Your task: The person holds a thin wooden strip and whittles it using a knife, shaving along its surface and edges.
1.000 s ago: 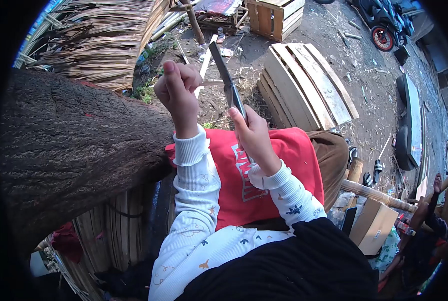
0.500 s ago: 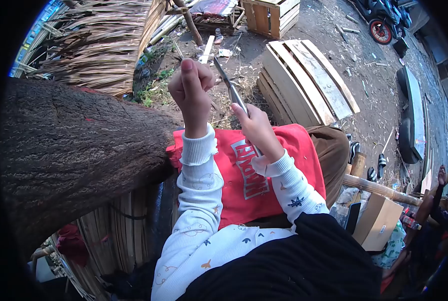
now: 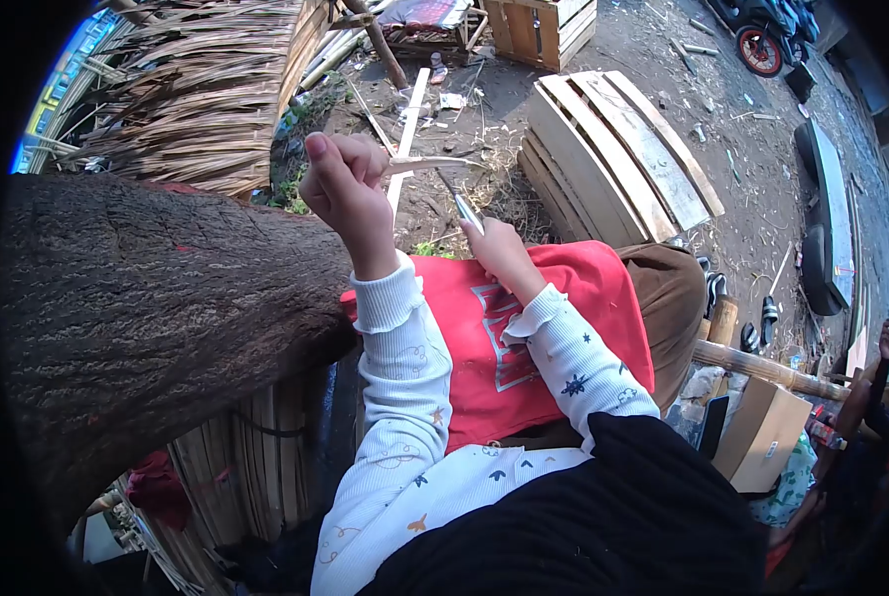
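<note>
My left hand [image 3: 350, 194] is raised and closed around a thin pale strip [image 3: 426, 163], whose free end sticks out to the right. Lower and to the right, my right hand [image 3: 499, 253] is wrapped round the handle of a knife [image 3: 467, 211]. The dark blade points up and left, its tip just below the strip. Whether blade and strip touch I cannot tell. Under both hands a red cloth [image 3: 484, 328] with white lettering lies over my lap.
A thick tree trunk [image 3: 176, 308] is close on the left, with dry leaf thatch [image 3: 196, 89] above it. Slatted wooden crates [image 3: 613, 159] stand ahead. At the lower right are a bamboo pole [image 3: 772, 370], a cardboard box [image 3: 760, 434] and another person's arm [image 3: 847, 422].
My left hand has moved left, and the strip shows again. My right hand is slightly lower and further right, with the knife foreshortened.
</note>
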Demonstrator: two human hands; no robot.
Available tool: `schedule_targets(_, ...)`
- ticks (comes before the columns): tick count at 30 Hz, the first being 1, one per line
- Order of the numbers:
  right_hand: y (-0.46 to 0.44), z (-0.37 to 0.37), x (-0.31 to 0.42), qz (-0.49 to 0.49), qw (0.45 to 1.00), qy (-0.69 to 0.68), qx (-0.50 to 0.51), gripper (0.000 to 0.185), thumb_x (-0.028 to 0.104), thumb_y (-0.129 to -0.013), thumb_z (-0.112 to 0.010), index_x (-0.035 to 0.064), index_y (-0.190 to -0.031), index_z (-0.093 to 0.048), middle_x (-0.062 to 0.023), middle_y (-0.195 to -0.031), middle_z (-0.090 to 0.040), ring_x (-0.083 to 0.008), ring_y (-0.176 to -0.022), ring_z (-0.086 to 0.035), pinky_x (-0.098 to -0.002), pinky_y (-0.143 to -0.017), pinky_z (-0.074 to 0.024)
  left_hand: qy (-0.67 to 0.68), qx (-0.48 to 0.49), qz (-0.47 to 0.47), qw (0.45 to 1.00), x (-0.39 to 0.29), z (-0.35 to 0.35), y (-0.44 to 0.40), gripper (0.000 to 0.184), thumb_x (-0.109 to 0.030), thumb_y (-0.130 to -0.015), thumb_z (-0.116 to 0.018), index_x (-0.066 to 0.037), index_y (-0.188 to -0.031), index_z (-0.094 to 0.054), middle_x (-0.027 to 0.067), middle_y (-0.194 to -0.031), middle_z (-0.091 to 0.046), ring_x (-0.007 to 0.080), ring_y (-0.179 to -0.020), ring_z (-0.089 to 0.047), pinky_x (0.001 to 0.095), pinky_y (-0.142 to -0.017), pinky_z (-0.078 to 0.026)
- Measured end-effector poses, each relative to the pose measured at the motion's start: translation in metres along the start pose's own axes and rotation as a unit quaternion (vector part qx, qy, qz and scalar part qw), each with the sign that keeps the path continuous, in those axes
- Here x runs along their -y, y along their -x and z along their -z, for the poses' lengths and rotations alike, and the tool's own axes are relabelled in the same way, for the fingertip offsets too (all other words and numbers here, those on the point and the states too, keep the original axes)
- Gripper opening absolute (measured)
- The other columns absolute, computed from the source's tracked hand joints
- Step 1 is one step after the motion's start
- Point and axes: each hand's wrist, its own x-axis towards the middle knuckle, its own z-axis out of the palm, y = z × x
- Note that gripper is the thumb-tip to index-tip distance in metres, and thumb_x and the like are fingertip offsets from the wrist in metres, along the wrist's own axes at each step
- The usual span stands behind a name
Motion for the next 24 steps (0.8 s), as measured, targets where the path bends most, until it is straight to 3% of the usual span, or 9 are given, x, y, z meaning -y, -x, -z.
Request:
schedule_targets(2,0.012,0.003,0.012,0.066,0.998,-0.007,-0.022,0.048,0.04,-0.089,-0.046,-0.0063,-0.084,-0.055,-0.0174,-0.064,-0.059,-0.0242,-0.051,-0.061,-0.0351,-0.046,-0.047,-0.015,-0.007,-0.011,1.0,-0.001,-0.001,-0.001,0.052,-0.038,-0.094,-0.037,-0.013,-0.052,-0.022,-0.0037,-0.046,-0.019,0.0086,-0.041,-0.017,0.0248,-0.043,-0.016)
schedule_targets(3,0.014,0.003,0.015,0.045,0.998,-0.033,-0.002,0.046,0.041,-0.088,-0.047,-0.0047,-0.087,-0.056,-0.0208,-0.071,-0.061,-0.0299,-0.06,-0.063,-0.0387,-0.054,-0.0482,-0.014,-0.017,-0.012,1.0,-0.001,0.0,-0.001,0.052,-0.038,-0.094,-0.037,-0.013,-0.052,-0.023,-0.0037,-0.046,-0.018,0.0087,-0.041,-0.017,0.025,-0.043,-0.016)
schedule_targets(6,0.004,-0.006,-0.006,0.102,0.993,0.028,-0.057,0.047,0.041,-0.086,-0.048,-0.0055,-0.087,-0.057,-0.0248,-0.078,-0.061,-0.0373,-0.073,-0.061,-0.0425,-0.066,-0.0471,-0.015,-0.047,-0.015,0.999,-0.004,0.008,-0.005,0.051,-0.038,-0.094,-0.038,-0.013,-0.052,-0.023,-0.0038,-0.046,-0.018,0.0089,-0.041,-0.017,0.0255,-0.043,-0.016)
schedule_targets(9,0.011,0.004,-0.005,0.09,0.994,0.05,-0.034,0.048,0.041,-0.085,-0.049,-0.0061,-0.087,-0.058,-0.0269,-0.082,-0.06,-0.0416,-0.082,-0.058,-0.0442,-0.074,-0.0443,-0.005,-0.069,-0.024,0.997,-0.025,0.013,-0.006,0.049,-0.036,-0.095,-0.036,-0.013,-0.053,-0.023,-0.0039,-0.046,-0.017,0.0085,-0.04,-0.016,0.0252,-0.042,-0.014)
schedule_targets(14,0.031,0.054,0.009,0.057,0.979,0.19,-0.036,0.05,0.043,-0.084,-0.05,-0.0049,-0.079,-0.061,-0.0242,-0.074,-0.061,-0.0376,-0.074,-0.061,-0.0436,-0.068,-0.0465,0.029,-0.074,-0.051,0.996,-0.065,0.02,-0.005,0.05,-0.036,-0.096,-0.03,-0.013,-0.053,-0.022,-0.0032,-0.045,-0.015,0.0086,-0.038,-0.014,0.0251,-0.038,-0.014)
schedule_targets(16,0.029,0.061,-0.006,0.075,0.967,0.23,-0.08,0.048,0.042,-0.085,-0.052,-0.0044,-0.073,-0.057,-0.0169,-0.058,-0.057,-0.0267,-0.046,-0.057,-0.0383,-0.047,-0.0448,0.042,-0.074,-0.049,0.995,-0.065,0.02,-0.003,0.049,-0.036,-0.096,-0.029,-0.013,-0.053,-0.021,-0.0035,-0.045,-0.014,0.0088,-0.038,-0.013,0.0252,-0.038,-0.013)
schedule_targets(17,0.03,0.066,-0.009,0.051,0.97,0.229,-0.069,0.049,0.041,-0.086,-0.051,-0.0044,-0.071,-0.057,-0.0147,-0.055,-0.056,-0.0245,-0.044,-0.057,-0.0369,-0.044,-0.0447,0.043,-0.07,-0.051,0.995,-0.065,0.018,-0.002,0.049,-0.036,-0.096,-0.029,-0.013,-0.053,-0.021,-0.0035,-0.045,-0.014,0.0089,-0.038,-0.013,0.0253,-0.038,-0.013)
schedule_targets(20,0.032,0.071,-0.009,0.014,0.978,0.187,-0.096,0.05,0.04,-0.087,-0.049,-0.0056,-0.07,-0.056,-0.0141,-0.053,-0.056,-0.0243,-0.043,-0.057,-0.0368,-0.044,-0.045,0.038,-0.046,-0.058,0.997,-0.063,0.016,-0.002,0.049,-0.035,-0.096,-0.029,-0.013,-0.053,-0.021,-0.0033,-0.045,-0.015,0.0089,-0.038,-0.013,0.0252,-0.038,-0.012)
schedule_targets(24,0.014,0.067,-0.023,0.061,0.958,0.2,-0.196,0.05,0.041,-0.088,-0.047,-0.0058,-0.072,-0.056,-0.013,-0.053,-0.056,-0.0238,-0.041,-0.056,-0.0354,-0.042,-0.0451,0.011,-0.045,-0.053,0.998,-0.058,0.011,-0.002,0.05,-0.035,-0.096,-0.029,-0.012,-0.053,-0.022,-0.0032,-0.045,-0.016,0.0087,-0.038,-0.013,0.0251,-0.038,-0.013)
